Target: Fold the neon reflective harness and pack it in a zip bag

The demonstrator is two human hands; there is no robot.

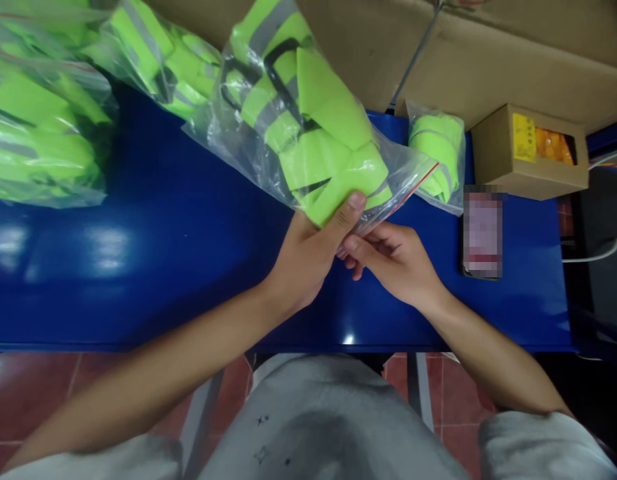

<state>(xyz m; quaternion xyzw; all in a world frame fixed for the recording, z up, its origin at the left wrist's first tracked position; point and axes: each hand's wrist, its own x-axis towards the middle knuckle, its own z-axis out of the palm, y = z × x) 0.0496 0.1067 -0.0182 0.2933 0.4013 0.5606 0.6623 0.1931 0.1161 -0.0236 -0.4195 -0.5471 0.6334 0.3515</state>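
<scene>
A clear zip bag [333, 133] packed with folded neon-yellow reflective strap material, with grey bands and black trim, is held above the blue table. My left hand [318, 247] is closed on the bag's near end, its thumb lying on top of the plastic. Close beside it, my right hand [388, 260] pinches the corner of the bag's opening between thumb and fingers. A red zip line runs along that open edge, up and to the right of my right hand. The undersides of the fingers of my left hand are hidden by the bag.
More bagged neon-yellow gear [38, 133] lies at the left, with another bag [173, 67] behind. A smaller rolled bag [438, 153], a cardboard box [528, 153] with orange contents and a phone [482, 233] sit at the right. Large cardboard [358, 47] borders the blue table [163, 267].
</scene>
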